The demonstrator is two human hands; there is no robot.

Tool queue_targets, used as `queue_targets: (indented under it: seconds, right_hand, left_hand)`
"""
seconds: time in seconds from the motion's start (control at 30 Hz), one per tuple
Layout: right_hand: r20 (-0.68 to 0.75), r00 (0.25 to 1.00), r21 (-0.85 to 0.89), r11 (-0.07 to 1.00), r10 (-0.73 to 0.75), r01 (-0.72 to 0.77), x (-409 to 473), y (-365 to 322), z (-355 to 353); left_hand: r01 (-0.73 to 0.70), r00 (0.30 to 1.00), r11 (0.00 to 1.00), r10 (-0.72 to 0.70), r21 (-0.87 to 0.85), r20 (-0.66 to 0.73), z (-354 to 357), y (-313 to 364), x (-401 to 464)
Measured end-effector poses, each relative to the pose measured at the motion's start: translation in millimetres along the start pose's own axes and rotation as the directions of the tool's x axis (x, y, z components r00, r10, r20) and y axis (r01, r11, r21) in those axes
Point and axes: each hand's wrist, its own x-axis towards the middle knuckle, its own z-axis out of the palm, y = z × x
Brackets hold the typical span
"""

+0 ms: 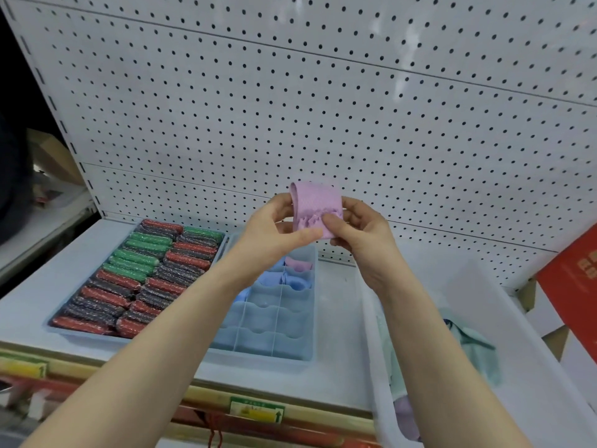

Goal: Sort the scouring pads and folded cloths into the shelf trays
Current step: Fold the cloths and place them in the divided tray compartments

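A folded pink cloth [316,203] is held up in front of the pegboard, above the shelf. My left hand [277,234] pinches its left and lower edge. My right hand [361,234] pinches its lower right corner with the thumb on top. Below them stands a blue divided tray [268,331]; its far cells hold a pink cloth [298,264] and blue cloths [298,282], its near cells show bare. To the left a blue tray [64,331] is packed with red, green and dark scouring pads [142,279].
A clear plastic bin [529,367] at the right holds loose green, blue and purple cloths [475,347]. A red box [578,286] leans at the far right. The white pegboard [290,108] backs the shelf. Price labels [256,410] line the shelf's front edge.
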Motion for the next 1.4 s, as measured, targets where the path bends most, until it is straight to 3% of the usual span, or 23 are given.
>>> queue_targets:
  seconds: [0.07, 0.2, 0.3, 0.47, 0.53, 0.7, 0.83, 0.9, 1.0, 1.07, 1.2, 1.27, 1.33, 1.4]
  right_hand:
    - [0.042, 0.997, 0.035, 0.997, 0.061, -0.062, -1, 2, -1]
    - [0.228, 0.963, 0.193, 0.962, 0.146, -0.192, -5, 8, -3]
    - [0.233, 0.968, 0.236, 0.96, 0.096, -0.152, -10, 15, 3]
    - [0.095, 0.995, -0.04, 0.999, -0.032, 0.036, -15, 35, 23]
    - [0.058, 0.997, -0.178, 0.982, -0.058, 0.068, -16, 42, 34]
    - [0.105, 0.967, -0.136, 0.967, 0.231, -0.216, -7, 51, 49]
    - [0.112, 0.954, -0.313, 0.921, 0.278, -0.232, 5, 70, 63]
    - [0.048, 0.97, -0.44, 0.877, 0.236, -0.192, 9, 85, 64]
    - [-0.032, 0.992, -0.794, 0.6, 0.12, -0.098, 7, 113, 59]
    - [-0.014, 0.994, -0.864, 0.499, 0.112, -0.069, 1, 132, 62]
    - [-0.044, 0.995, -0.883, 0.461, 0.094, -0.082, 0, 159, 74]
    - [-0.063, 0.994, -0.856, 0.507, 0.09, -0.1, 2, 168, 79]
    - [-0.085, 0.987, -0.803, 0.577, 0.136, -0.149, 4, 173, 80]
    - [-0.069, 0.978, -0.807, 0.566, 0.196, -0.171, 8, 174, 77]
  left_hand:
    - [-0.022, 0.996, 1.0, 0.023, 0.013, -0.082, -1, -5, 0]
    - [-0.029, 0.998, 0.999, 0.027, -0.031, -0.061, -13, -12, -4]
    - [-0.016, 0.999, 0.997, 0.013, -0.071, -0.047, -21, -16, -10]
    - [0.226, 0.973, 0.953, -0.232, -0.2, -0.008, -40, -31, -18]
    - [0.246, 0.968, 0.949, -0.251, -0.196, -0.003, -47, -40, -20]
    - [0.192, 0.976, 0.981, -0.195, -0.039, -0.092, -65, -56, -23]
    - [0.182, 0.982, 0.977, -0.175, 0.109, -0.066, -87, -70, -18]
    - [0.158, 0.987, 0.956, -0.145, 0.248, -0.07, -97, -83, -17]
    - [0.053, 0.999, 0.806, -0.048, 0.589, -0.023, -112, -110, -19]
    - [-0.072, 0.996, 0.64, 0.001, 0.765, 0.093, -118, -126, -18]
    - [-0.244, 0.958, 0.446, -0.025, 0.861, 0.285, -116, -145, -10]
    - [-0.295, 0.941, 0.375, -0.043, 0.879, 0.335, -115, -150, -5]
    - [-0.325, 0.933, 0.33, -0.038, 0.886, 0.357, -115, -155, -3]
    - [-0.337, 0.932, 0.33, -0.017, 0.882, 0.362, -116, -159, -1]
